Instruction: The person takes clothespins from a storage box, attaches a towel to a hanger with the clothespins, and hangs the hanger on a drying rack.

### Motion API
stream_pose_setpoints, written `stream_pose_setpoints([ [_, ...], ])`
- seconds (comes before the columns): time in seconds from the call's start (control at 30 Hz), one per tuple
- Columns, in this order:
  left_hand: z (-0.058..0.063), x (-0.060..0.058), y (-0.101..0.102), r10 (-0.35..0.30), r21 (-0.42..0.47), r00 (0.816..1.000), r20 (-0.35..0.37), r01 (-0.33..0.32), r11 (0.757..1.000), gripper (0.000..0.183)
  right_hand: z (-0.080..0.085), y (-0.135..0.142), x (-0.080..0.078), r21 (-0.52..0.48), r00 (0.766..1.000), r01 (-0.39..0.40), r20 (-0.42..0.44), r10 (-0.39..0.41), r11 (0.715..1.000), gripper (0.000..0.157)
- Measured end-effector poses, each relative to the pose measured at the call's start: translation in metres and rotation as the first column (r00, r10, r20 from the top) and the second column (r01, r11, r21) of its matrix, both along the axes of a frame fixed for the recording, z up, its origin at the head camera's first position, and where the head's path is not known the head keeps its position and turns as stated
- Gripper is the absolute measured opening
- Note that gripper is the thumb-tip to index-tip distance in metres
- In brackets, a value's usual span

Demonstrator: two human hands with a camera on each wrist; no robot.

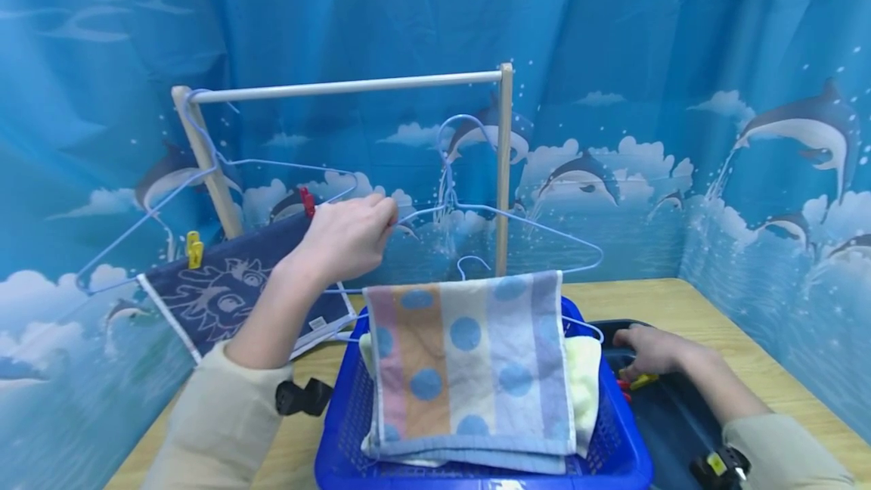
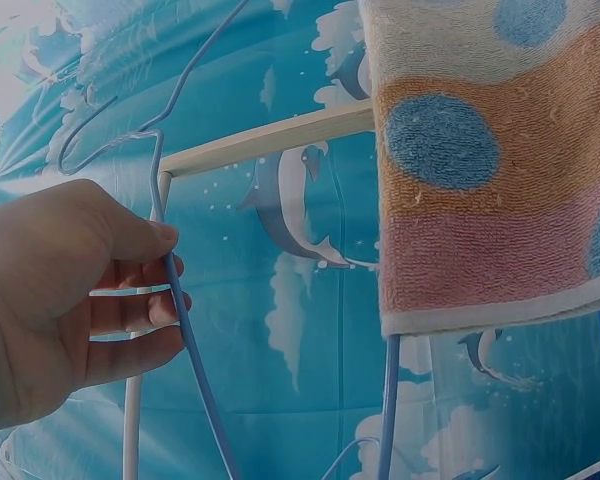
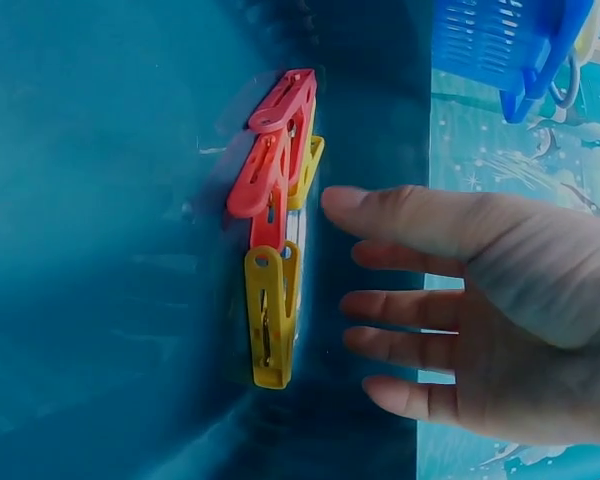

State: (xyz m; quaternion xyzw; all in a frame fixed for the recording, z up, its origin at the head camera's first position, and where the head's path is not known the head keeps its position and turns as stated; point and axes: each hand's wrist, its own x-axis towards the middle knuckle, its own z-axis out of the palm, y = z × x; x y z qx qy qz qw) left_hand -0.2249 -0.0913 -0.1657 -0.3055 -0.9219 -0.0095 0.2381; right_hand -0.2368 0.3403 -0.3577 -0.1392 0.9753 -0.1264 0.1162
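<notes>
Left fingers [image 2: 130, 313] pinch one hanger [image 1: 449, 191]; right fingers [image 3: 410, 346] spread, empty, near perhaps four clips [image 3: 267, 232].

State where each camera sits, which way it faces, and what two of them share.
Head: worn on the head, facing forward and down at rack, basket and tray; left hand, right hand and sleeves show.
Left wrist: on that wrist, facing the hanger and towel; the left hand shows, pinching the hanger.
Right wrist: on that wrist, facing into the tray at clips; the right hand shows near them, holding nothing.
Head and left wrist share the left hand, hanger, rack and towel.
</notes>
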Motion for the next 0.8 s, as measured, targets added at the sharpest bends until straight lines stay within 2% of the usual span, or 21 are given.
stream_pose_setpoints([
  [0.57,0.0,0.0,0.0,0.016,-0.006,1.0,0.024,-0.016,1.0,0.005,-0.012,-0.004,0.003,0.021,0.998,-0.005,0.056,0.004,1.0,0.046],
  [0.8,-0.002,-0.001,-0.001,0.007,-0.01,1.0,0.007,-0.007,1.0,0.006,-0.017,-0.007,0.0,0.073,0.999,-0.03,0.024,0.029,0.997,0.046],
])
